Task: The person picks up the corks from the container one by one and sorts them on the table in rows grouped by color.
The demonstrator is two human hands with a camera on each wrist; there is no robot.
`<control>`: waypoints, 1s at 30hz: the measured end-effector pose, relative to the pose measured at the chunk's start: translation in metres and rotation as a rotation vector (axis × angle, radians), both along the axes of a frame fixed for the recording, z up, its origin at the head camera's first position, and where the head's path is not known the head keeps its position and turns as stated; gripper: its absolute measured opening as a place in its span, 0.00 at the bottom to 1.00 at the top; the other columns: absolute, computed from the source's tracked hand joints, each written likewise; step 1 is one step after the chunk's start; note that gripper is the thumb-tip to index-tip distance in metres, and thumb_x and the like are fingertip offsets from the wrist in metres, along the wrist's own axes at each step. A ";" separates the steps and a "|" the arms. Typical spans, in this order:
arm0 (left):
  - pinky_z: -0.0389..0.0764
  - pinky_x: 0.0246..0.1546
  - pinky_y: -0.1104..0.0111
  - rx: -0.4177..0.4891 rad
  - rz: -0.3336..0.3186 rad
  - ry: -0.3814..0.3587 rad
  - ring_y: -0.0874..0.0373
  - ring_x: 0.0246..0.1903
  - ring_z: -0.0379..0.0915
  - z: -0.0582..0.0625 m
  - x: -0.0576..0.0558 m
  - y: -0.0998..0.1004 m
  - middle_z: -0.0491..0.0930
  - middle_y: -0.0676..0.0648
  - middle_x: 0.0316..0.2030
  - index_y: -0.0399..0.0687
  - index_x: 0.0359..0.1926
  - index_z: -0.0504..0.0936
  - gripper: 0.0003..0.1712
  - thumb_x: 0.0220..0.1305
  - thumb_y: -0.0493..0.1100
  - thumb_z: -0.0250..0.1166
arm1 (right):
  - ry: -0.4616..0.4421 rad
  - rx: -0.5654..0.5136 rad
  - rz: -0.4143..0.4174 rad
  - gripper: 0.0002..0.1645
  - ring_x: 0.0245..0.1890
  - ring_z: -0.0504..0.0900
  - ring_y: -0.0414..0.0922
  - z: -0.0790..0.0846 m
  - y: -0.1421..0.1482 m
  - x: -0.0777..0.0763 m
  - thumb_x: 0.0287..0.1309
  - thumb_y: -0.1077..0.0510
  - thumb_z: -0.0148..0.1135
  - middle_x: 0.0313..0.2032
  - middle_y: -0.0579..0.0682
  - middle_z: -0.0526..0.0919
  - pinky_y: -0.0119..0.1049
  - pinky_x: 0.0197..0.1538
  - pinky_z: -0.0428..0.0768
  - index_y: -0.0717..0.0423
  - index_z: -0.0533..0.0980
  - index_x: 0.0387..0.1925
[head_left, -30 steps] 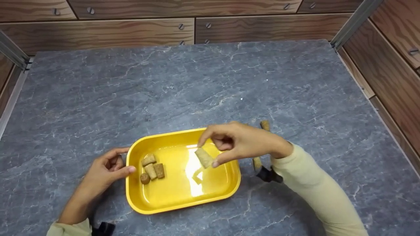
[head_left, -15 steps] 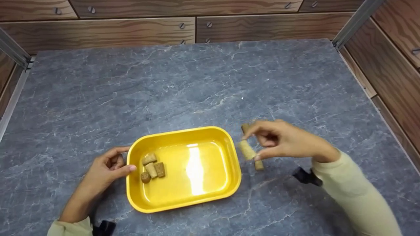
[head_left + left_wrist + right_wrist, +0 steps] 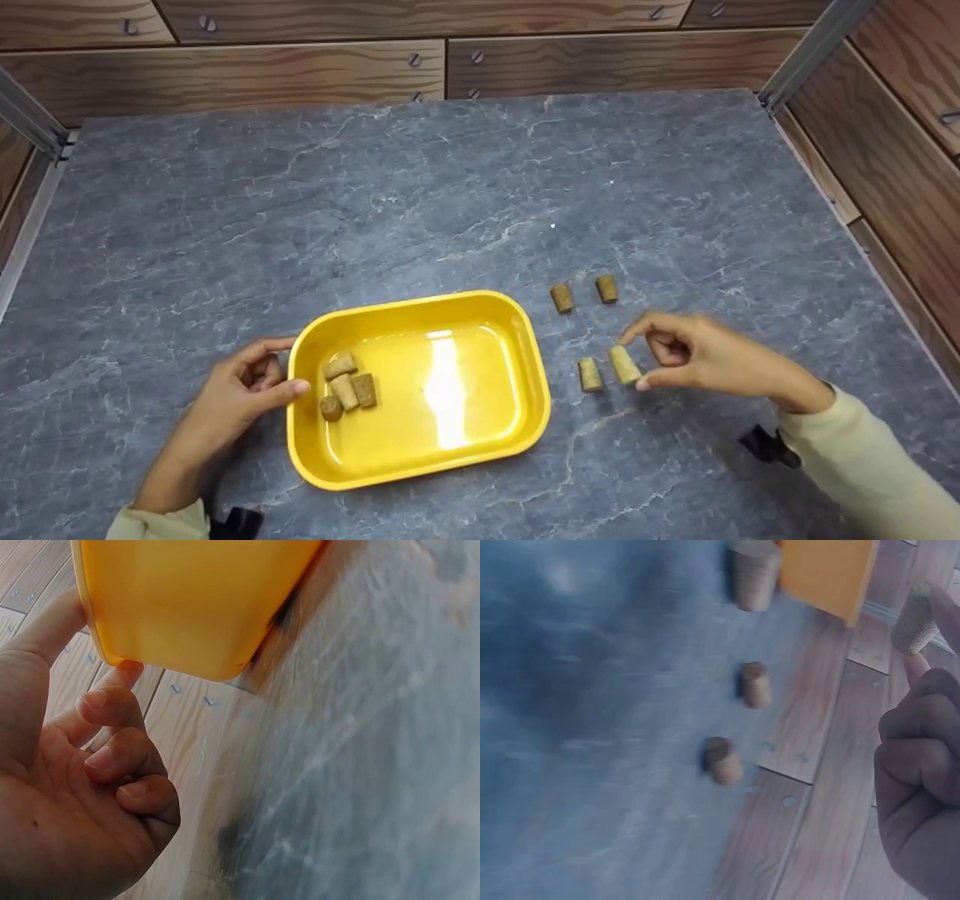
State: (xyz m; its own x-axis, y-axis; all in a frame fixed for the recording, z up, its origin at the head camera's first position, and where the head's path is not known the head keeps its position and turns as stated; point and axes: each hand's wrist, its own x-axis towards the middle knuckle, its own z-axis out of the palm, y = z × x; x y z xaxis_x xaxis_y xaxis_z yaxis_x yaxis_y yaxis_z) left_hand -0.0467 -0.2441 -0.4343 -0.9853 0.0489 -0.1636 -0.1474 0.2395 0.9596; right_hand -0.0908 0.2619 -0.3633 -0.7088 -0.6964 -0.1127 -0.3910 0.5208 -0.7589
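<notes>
My left hand [image 3: 244, 390] grips the left end of a yellow tray [image 3: 420, 472], thumb on the rim and index finger at its outer side. In the left wrist view the other fingers curl beside the tray wall [image 3: 187, 615]. Several tapered corks, among them a darker cork [image 3: 364, 390], lie in the tray's left part. To the right of the tray, my right hand [image 3: 705, 356] pinches a pale cork [image 3: 624, 365] between thumb and index finger. That cork [image 3: 915, 619] shows raised at the upper right of the right wrist view. Just left of it another pale cork [image 3: 590, 374] stands on the table.
Two brown corks, a left one [image 3: 561, 298] and a right one [image 3: 607, 289], stand farther back on the grey marbled table [image 3: 375, 195]. Wood-patterned panels [image 3: 225, 75] border the table at the back and sides.
My right hand has moved right, from over the tray to beside the pale cork on the table, still pinching its cork. My left hand and the tray stay in place.
</notes>
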 end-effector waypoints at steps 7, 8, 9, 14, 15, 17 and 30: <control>0.64 0.23 0.75 0.008 -0.009 -0.002 0.66 0.20 0.58 0.000 -0.001 0.000 0.63 0.54 0.19 0.34 0.53 0.77 0.24 0.53 0.27 0.68 | -0.034 0.127 -0.094 0.23 0.19 0.58 0.28 -0.018 0.010 0.004 0.53 0.49 0.70 0.20 0.37 0.62 0.28 0.23 0.65 0.51 0.75 0.49; 0.64 0.23 0.75 0.005 -0.009 -0.001 0.66 0.20 0.58 0.000 -0.001 0.000 0.63 0.54 0.19 0.33 0.53 0.77 0.24 0.53 0.27 0.68 | -0.029 0.152 -0.106 0.23 0.18 0.58 0.28 -0.020 0.011 0.004 0.53 0.49 0.70 0.20 0.37 0.62 0.28 0.23 0.65 0.51 0.75 0.48; 0.64 0.23 0.75 0.005 -0.008 -0.001 0.66 0.20 0.58 0.000 -0.001 0.000 0.63 0.54 0.19 0.33 0.53 0.77 0.24 0.53 0.27 0.68 | -0.023 0.179 -0.118 0.23 0.18 0.58 0.29 -0.022 0.011 0.004 0.52 0.48 0.70 0.19 0.37 0.62 0.28 0.23 0.64 0.51 0.75 0.48; 0.63 0.22 0.75 0.008 -0.003 0.006 0.66 0.20 0.58 0.000 0.000 0.000 0.62 0.54 0.18 0.33 0.53 0.77 0.24 0.53 0.27 0.68 | 0.013 0.297 -0.159 0.24 0.16 0.58 0.29 -0.031 0.011 0.004 0.50 0.47 0.71 0.18 0.37 0.64 0.27 0.22 0.62 0.49 0.75 0.48; 0.63 0.22 0.75 0.008 -0.002 0.007 0.66 0.20 0.58 0.000 0.000 0.000 0.62 0.54 0.18 0.33 0.53 0.78 0.24 0.53 0.27 0.68 | 0.021 0.313 -0.165 0.24 0.16 0.58 0.29 -0.032 0.011 0.004 0.50 0.48 0.72 0.18 0.37 0.64 0.27 0.22 0.62 0.49 0.75 0.47; 0.63 0.22 0.75 0.007 0.000 0.005 0.66 0.20 0.58 -0.001 0.000 0.000 0.63 0.54 0.18 0.33 0.53 0.78 0.24 0.53 0.27 0.68 | 0.033 0.341 -0.172 0.23 0.16 0.58 0.29 -0.034 0.011 0.004 0.50 0.48 0.72 0.17 0.37 0.65 0.27 0.21 0.61 0.49 0.75 0.47; 0.64 0.22 0.75 0.004 -0.001 0.000 0.66 0.20 0.58 0.000 0.000 0.000 0.63 0.54 0.19 0.34 0.53 0.78 0.24 0.53 0.27 0.69 | 0.064 0.440 -0.196 0.22 0.16 0.59 0.31 -0.036 0.013 0.002 0.53 0.48 0.70 0.19 0.38 0.68 0.28 0.21 0.60 0.48 0.75 0.48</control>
State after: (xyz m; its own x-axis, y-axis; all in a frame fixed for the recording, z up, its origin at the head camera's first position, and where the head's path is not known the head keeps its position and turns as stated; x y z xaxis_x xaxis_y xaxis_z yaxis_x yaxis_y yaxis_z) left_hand -0.0468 -0.2445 -0.4345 -0.9852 0.0505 -0.1636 -0.1474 0.2363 0.9604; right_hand -0.0891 0.2752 -0.3995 -0.8369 -0.4452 -0.3186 -0.2922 0.8554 -0.4276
